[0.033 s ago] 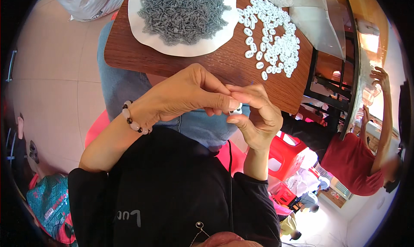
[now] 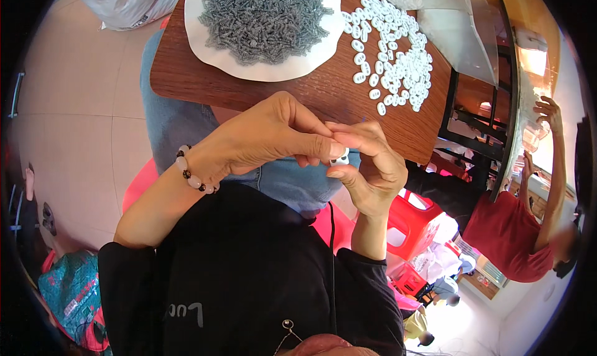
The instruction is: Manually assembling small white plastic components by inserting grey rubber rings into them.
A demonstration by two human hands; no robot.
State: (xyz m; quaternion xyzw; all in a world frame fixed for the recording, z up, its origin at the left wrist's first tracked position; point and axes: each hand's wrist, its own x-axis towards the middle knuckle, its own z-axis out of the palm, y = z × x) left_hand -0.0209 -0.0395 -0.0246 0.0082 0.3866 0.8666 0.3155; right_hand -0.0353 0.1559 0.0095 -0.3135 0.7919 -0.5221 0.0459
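Over my lap, close to the table's front edge, my two hands meet at the fingertips. Between the thumb and fingers of my right hand (image 2: 380, 172) is a small white plastic piece (image 2: 340, 160) with dark holes. My left hand (image 2: 270, 135) is closed in a pinch, its thumb tip against the top of that piece; whatever its fingers hold is hidden. Beyond my hands, a white wavy-edged plate (image 2: 273, 73) bears a heap of small metal coil springs (image 2: 261, 20). Many small white oval pieces with holes (image 2: 404, 70) lie loose to the right of the plate.
The brown wooden table (image 2: 205, 85) ends just beyond my hands. Clear plastic sheeting (image 2: 460, 39) and a white bag (image 2: 127, 1) are at the far side. A red plastic stool (image 2: 413, 225) stands at right, near a person in a red shirt (image 2: 510, 238).
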